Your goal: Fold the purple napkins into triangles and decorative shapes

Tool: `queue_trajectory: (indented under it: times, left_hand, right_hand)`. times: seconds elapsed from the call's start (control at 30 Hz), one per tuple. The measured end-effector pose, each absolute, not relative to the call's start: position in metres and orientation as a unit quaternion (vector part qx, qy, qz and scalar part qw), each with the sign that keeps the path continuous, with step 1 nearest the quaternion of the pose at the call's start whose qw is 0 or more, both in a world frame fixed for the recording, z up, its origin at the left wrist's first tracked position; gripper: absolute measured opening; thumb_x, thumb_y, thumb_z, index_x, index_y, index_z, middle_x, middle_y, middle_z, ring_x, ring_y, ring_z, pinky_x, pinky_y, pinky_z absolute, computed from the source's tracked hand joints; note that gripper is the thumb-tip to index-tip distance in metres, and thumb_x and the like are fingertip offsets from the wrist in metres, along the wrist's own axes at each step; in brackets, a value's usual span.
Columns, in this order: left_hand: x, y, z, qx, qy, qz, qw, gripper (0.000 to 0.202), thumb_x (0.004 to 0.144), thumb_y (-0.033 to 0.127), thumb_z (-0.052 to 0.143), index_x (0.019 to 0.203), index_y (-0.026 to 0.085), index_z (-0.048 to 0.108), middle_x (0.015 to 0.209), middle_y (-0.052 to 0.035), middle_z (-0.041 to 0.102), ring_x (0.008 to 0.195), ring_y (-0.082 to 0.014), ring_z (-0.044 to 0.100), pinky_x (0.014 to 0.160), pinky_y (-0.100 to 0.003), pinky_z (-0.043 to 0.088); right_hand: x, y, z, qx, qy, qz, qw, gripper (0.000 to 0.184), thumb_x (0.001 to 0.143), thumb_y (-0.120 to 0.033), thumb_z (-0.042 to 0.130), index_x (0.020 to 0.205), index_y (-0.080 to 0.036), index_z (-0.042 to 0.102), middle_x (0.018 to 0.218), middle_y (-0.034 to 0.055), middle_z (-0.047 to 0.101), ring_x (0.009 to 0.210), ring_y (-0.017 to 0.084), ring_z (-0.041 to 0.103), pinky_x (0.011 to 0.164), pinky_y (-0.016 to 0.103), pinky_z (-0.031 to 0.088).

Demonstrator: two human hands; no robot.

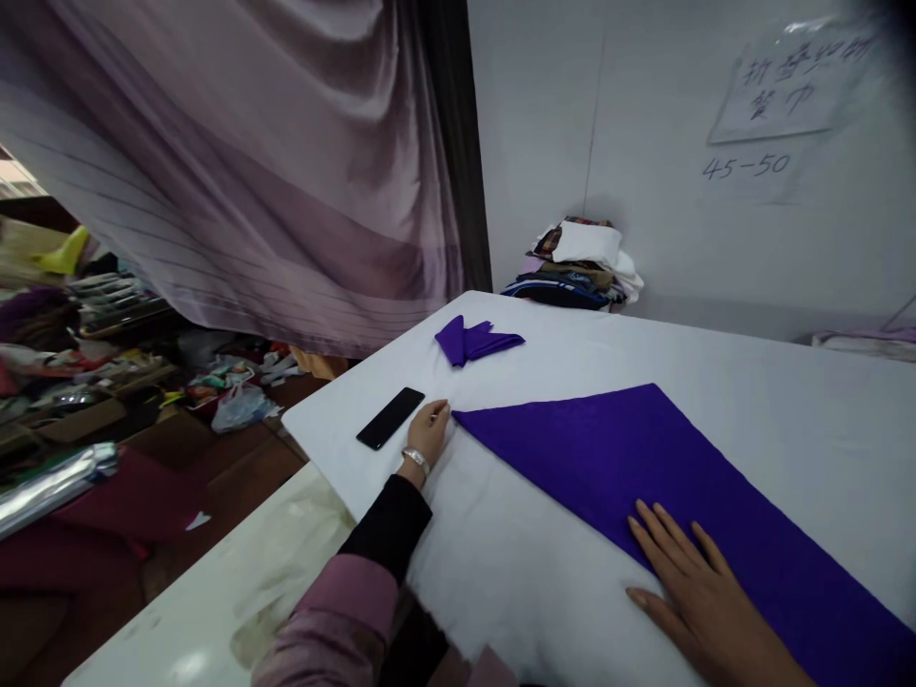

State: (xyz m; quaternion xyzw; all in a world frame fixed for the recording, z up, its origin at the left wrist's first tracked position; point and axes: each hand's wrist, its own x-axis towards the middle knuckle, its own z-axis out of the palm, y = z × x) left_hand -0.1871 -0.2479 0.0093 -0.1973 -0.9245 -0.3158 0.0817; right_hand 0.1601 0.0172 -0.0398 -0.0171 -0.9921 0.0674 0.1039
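One large purple cloth (593, 448) lies flat on the white table cover (759, 410), between the two hands and under the right one. The right hand (705, 596) is spread open upon its near edge: the fingers rest on the cloth, while the thumb reaches out over the white cover. The left hand (429, 426) is at the pointed left corner of the cloth, its fingers bent and pressed together; whether they pinch this corner, I cannot tell. A silvery bracelet (416, 460) sits on the left wrist. Just to the left of this hand lies a black phone (390, 418). Beyond the same hand, near it, is a smaller crumpled purple cloth (478, 345). Well beyond both hands stands a pile of clothes (576, 272), and a pinkish curtain (322, 191) hangs beyond the left hand.
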Motion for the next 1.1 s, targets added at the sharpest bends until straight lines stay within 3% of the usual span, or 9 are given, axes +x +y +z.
queue_trajectory:
  times: [0.07,0.17,0.3,0.47,0.6,0.73,0.97,1.1]
  left_hand:
    - [-0.183,-0.248,0.004,-0.206,-0.913,-0.342,0.079,0.037,0.085,0.025,0.040,0.117,0.019,0.058,0.113,-0.0056,0.065,0.101,-0.0171,0.060,0.089,-0.032,0.048]
    - [-0.183,-0.247,0.002,-0.229,-0.899,-0.366,0.071,0.046,0.075,0.012,0.044,0.119,0.021,0.056,0.113,-0.0024,0.065,0.108,-0.0151,0.056,0.097,-0.032,0.043]
    - [-0.186,-0.246,0.005,-0.249,-0.891,-0.377,0.054,0.053,0.069,0.007,0.044,0.118,0.022,0.058,0.107,0.0000,0.067,0.108,-0.0156,0.056,0.101,-0.034,0.041]
    - [-0.190,-0.245,0.005,-0.241,-0.890,-0.385,0.051,0.045,0.072,0.011,0.044,0.112,0.021,0.061,0.099,-0.0013,0.069,0.101,-0.0168,0.059,0.094,-0.034,0.045]
    - [-0.190,-0.235,0.007,-0.246,-0.890,-0.379,0.057,0.033,0.081,0.026,0.047,0.109,0.020,0.062,0.098,-0.0034,0.069,0.096,-0.0179,0.061,0.089,-0.034,0.048]
    - [-0.189,-0.217,0.013,-0.283,-0.893,-0.346,0.056,0.025,0.080,0.038,0.055,0.095,0.023,0.067,0.097,-0.0024,0.069,0.095,-0.0186,0.061,0.089,-0.032,0.046]
    - [-0.195,-0.186,0.014,-0.298,-0.911,-0.280,0.049,0.019,0.067,0.037,0.072,0.079,0.022,0.070,0.087,-0.0041,0.066,0.090,-0.0222,0.057,0.083,-0.036,0.043]
    - [-0.196,-0.180,0.010,-0.286,-0.917,-0.270,0.064,0.009,0.071,0.030,0.068,0.070,0.022,0.068,0.081,-0.0033,0.064,0.087,-0.0206,0.055,0.082,-0.035,0.041]
  right_hand:
    - [0.160,0.018,-0.040,-0.018,-0.992,0.068,0.104,0.070,0.086,-0.059,0.041,0.145,-0.026,0.023,0.148,0.0066,0.027,0.134,0.032,0.028,0.105,0.059,0.024]
    - [0.160,0.018,-0.040,-0.018,-0.992,0.066,0.105,0.071,0.085,-0.059,0.042,0.145,-0.026,0.022,0.147,0.0068,0.028,0.133,0.033,0.029,0.105,0.059,0.024]
    - [0.160,0.018,-0.041,-0.017,-0.992,0.061,0.106,0.071,0.085,-0.059,0.042,0.145,-0.026,0.022,0.147,0.0069,0.028,0.133,0.033,0.030,0.104,0.059,0.025]
    - [0.162,0.018,-0.040,-0.030,-0.992,0.070,0.096,0.070,0.085,-0.060,0.041,0.144,-0.026,0.025,0.147,0.0065,0.028,0.133,0.033,0.028,0.106,0.059,0.022]
    - [0.161,0.018,-0.038,-0.023,-0.993,0.064,0.099,0.069,0.085,-0.059,0.041,0.144,-0.025,0.026,0.147,0.0076,0.029,0.132,0.033,0.031,0.104,0.059,0.025]
    - [0.160,0.016,-0.035,-0.011,-0.992,0.047,0.116,0.070,0.086,-0.057,0.043,0.145,-0.024,0.022,0.147,0.0083,0.029,0.132,0.032,0.031,0.103,0.057,0.028]
    - [0.162,0.015,-0.032,-0.005,-0.992,0.036,0.124,0.073,0.085,-0.058,0.043,0.145,-0.024,0.020,0.147,0.0087,0.030,0.130,0.033,0.034,0.101,0.056,0.031]
    - [0.163,0.017,-0.033,0.009,-0.991,0.026,0.133,0.074,0.085,-0.057,0.044,0.146,-0.023,0.019,0.146,0.0100,0.032,0.129,0.033,0.037,0.100,0.056,0.033]
